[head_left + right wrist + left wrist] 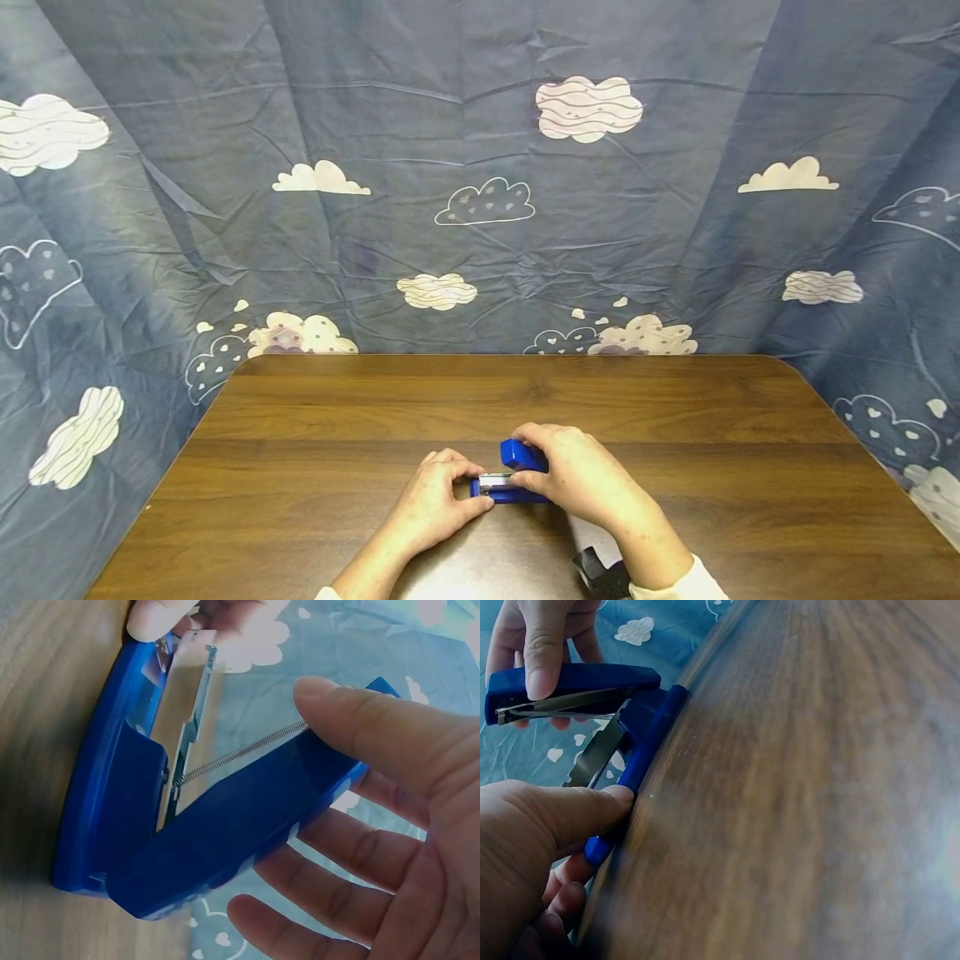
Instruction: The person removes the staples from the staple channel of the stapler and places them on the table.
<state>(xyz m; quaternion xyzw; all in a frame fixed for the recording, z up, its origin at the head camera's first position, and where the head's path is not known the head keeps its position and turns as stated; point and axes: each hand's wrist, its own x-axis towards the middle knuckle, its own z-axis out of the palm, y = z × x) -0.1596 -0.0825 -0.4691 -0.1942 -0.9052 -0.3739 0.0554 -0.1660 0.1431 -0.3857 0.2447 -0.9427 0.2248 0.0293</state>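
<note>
A blue stapler (517,495) stands on the wooden table with its top cover (217,817) swung up from the base (94,787). Between cover and base shows the metal staple channel (598,756), and a thin spring (244,752) stretches from it to the raised cover. My left hand (435,504) pinches the front end of the base between thumb and fingers. My right hand (581,475) holds the raised cover, thumb on one side and fingers on the other. The inside of the channel is mostly hidden.
The brown table (337,417) spreads around both hands. Behind it hangs a grey-blue curtain (405,250) with cloud prints. A black strap (600,575) is at the right wrist, near the table's front.
</note>
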